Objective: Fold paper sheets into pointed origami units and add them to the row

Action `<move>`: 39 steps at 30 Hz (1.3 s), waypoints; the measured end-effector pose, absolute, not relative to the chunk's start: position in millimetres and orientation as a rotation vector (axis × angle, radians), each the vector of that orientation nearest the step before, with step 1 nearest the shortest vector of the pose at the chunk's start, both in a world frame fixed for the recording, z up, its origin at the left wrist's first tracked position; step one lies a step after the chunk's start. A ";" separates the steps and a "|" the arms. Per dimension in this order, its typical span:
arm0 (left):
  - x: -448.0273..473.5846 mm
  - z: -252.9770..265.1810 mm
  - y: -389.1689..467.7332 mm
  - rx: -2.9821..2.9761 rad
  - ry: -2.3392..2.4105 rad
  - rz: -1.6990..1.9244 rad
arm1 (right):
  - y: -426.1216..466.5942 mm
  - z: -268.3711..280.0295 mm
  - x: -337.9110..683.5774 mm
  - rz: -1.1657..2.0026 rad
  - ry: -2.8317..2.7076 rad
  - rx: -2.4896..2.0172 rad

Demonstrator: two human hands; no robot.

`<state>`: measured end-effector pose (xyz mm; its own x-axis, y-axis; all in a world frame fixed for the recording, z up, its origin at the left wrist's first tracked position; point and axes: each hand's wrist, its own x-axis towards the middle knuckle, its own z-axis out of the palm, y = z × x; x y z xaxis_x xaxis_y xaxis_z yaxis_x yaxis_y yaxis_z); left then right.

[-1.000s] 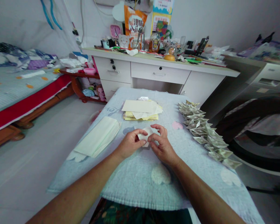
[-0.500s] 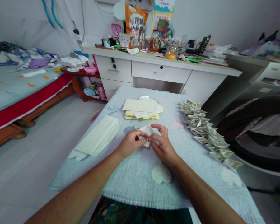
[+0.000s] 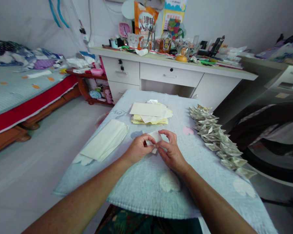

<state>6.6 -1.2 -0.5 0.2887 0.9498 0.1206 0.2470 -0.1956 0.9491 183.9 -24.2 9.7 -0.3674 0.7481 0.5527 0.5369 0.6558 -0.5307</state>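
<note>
A small piece of folded white paper (image 3: 156, 136) is held just above the cloth-covered table, between my two hands. My left hand (image 3: 139, 148) pinches its left side with thumb and forefinger. On the right edge, the fingers of my right hand (image 3: 170, 149) are closed as well, and the fingertips of both hands nearly meet. Parts of the paper are hidden behind the fingers. Beyond my hands lies a stack of cream and yellow paper sheets (image 3: 148, 110). To the left rests a pile of pale folded paper (image 3: 104, 139).
Rows of folded paper pieces with pointed tips (image 3: 216, 138) line the table's right side. A cluttered white desk (image 3: 171, 70) stands behind the table (image 3: 136, 191). A washing machine (image 3: 283, 130) is at the right, a bed (image 3: 19, 91) at the left.
The whole view has shifted slightly. Both hands keep their grip on the paper, with only a small movement of the left fingers.
</note>
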 end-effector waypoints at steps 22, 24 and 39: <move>-0.7 15.5 -11.2 2.040 0.962 0.976 | -23.8 13.1 186.3 0.441 -1.945 -1.066; 0.7 15.0 -11.8 2.064 0.967 0.996 | -23.3 13.1 187.0 0.453 -1.929 -1.067; 3.2 12.8 -9.2 2.000 1.012 1.030 | -23.5 11.0 185.4 0.487 -1.894 -1.092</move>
